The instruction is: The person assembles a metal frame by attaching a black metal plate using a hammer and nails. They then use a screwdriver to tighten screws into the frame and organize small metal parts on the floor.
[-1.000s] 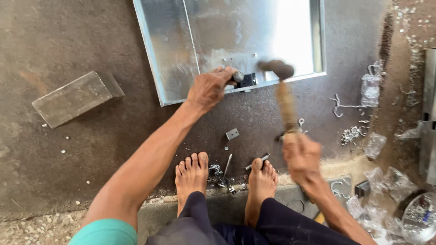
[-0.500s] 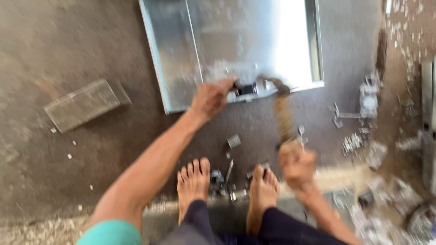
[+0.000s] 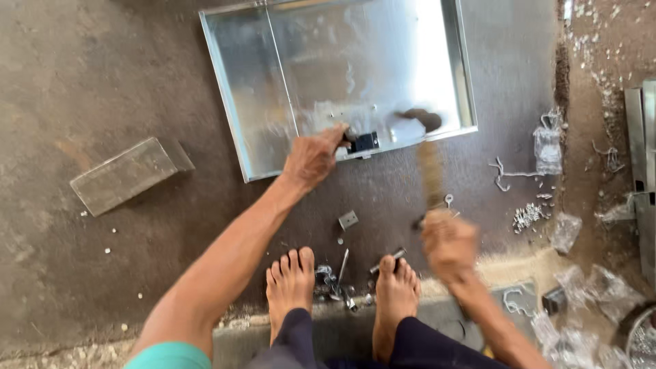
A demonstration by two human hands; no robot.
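A shiny sheet-metal panel point(image 3: 328, 68) with folded edges lies on the concrete floor. My left hand point(image 3: 313, 158) rests at its near edge and pinches a small black part point(image 3: 364, 142) against the metal. My right hand point(image 3: 449, 244), blurred by motion, grips the wooden handle of a hammer point(image 3: 430, 171). The hammer's dark head point(image 3: 424, 119) is over the panel, just right of the black part. My two bare feet point(image 3: 290, 280) stand below on the floor.
A flat metal block point(image 3: 126, 174) lies at the left. Small metal bits, screws and a bracket point(image 3: 348, 219) are scattered between my feet and the panel. Clear plastic bags of hardware point(image 3: 549, 140) and metal channels point(image 3: 641, 137) lie at the right.
The view has shifted so that the panel sits lower in the picture. The hammer has kept swinging, and its head now sits over the panel beside the black part.
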